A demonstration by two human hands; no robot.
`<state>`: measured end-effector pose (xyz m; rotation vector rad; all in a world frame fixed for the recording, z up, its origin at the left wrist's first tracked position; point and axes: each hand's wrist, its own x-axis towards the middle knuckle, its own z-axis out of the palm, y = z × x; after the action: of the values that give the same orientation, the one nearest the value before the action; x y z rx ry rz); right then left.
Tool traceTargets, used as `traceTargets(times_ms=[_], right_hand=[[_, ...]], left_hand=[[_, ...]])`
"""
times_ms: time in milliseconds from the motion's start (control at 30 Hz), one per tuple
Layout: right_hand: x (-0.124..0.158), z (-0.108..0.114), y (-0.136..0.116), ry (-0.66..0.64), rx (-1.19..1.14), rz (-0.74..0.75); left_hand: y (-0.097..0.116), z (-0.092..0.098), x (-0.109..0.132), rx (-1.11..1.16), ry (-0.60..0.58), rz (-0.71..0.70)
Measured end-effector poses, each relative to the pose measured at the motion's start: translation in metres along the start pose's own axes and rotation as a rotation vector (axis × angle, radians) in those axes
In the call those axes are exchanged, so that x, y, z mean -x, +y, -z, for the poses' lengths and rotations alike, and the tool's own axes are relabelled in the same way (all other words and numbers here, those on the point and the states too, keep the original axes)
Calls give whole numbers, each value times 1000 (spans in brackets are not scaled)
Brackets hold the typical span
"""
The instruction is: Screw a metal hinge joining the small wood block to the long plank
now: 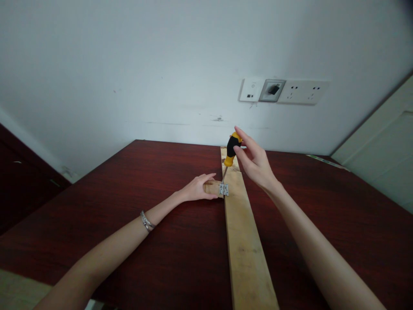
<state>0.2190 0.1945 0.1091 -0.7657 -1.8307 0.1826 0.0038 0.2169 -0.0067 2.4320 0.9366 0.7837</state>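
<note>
My right hand grips the yellow and black handle of a screwdriver, which leans with its shaft pointing down at a small metal hinge. The hinge bridges a short wooden block and a long wooden plank. Whether the tip sits in a screw is too small to tell. My left hand is closed around the short block from its left side, holding it against the plank's left edge. A silver bracelet circles my left wrist.
Beneath everything is a dark red wooden table, its far edge against a pale wall. Wall sockets sit above the table at the right. A thin light strip lies near the far right edge, beside a white panel.
</note>
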Motion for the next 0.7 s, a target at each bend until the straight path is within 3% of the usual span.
traceTargets(times_ms=[300,533,700], right_hand=[[-1,-15,-1,172,-21,-5],[-1,-5,-4,70,-45,27],[-2,-7,-2,94,-68,3]], left_hand=[[-3,-1,0,-25,8,4],[-3,0,-1,-8,17,-9],[-2,0,-2,-7,16,1]])
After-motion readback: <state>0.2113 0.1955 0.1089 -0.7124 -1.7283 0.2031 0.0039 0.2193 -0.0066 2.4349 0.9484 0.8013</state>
